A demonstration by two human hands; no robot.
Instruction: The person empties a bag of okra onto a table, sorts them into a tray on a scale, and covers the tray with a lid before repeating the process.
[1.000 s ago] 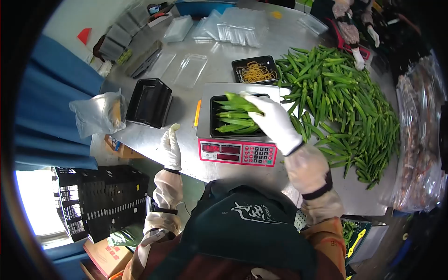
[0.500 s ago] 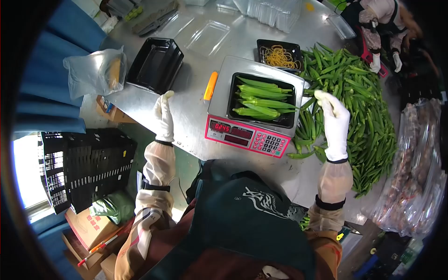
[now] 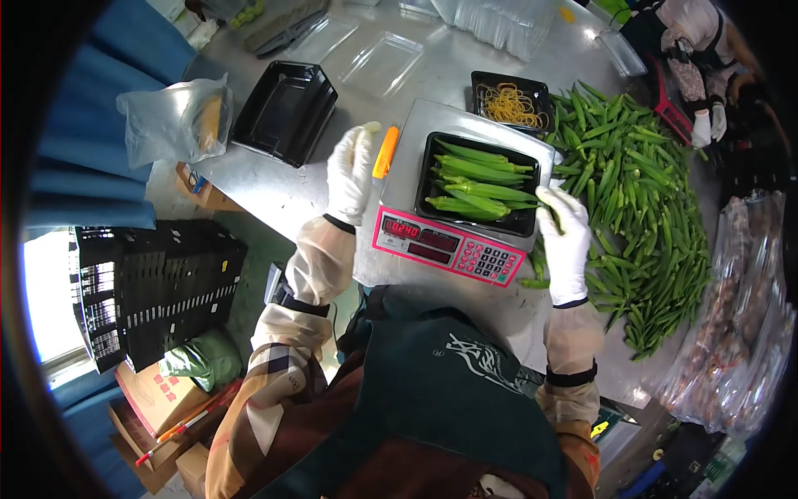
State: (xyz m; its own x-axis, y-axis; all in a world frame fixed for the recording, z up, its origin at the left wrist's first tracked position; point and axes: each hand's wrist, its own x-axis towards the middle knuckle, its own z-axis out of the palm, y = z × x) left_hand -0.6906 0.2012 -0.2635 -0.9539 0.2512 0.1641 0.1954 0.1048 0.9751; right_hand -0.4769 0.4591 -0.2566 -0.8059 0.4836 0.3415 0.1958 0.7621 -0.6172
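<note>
From where I stand I count one table [image 3: 449, 66] and, on it, one scale [image 3: 445, 249]. The scale carries one black tray [image 3: 519, 218], with at least five okra pods [image 3: 486, 191] inside; they overlap, so the exact number escapes me. One more tray [image 3: 536, 91] holds rubber bands [image 3: 507, 106], too tangled to count, and one dark container [image 3: 287, 108] sits at the far left. I see two clear lids [image 3: 384, 62] lying flat, one orange object [image 3: 386, 152], one plastic bag [image 3: 174, 125], and one okra pile [image 3: 648, 224], its pods beyond counting. The worker has one left hand [image 3: 349, 170] and one right hand [image 3: 565, 241] showing; a co-worker shows two hands [image 3: 701, 129].
</note>
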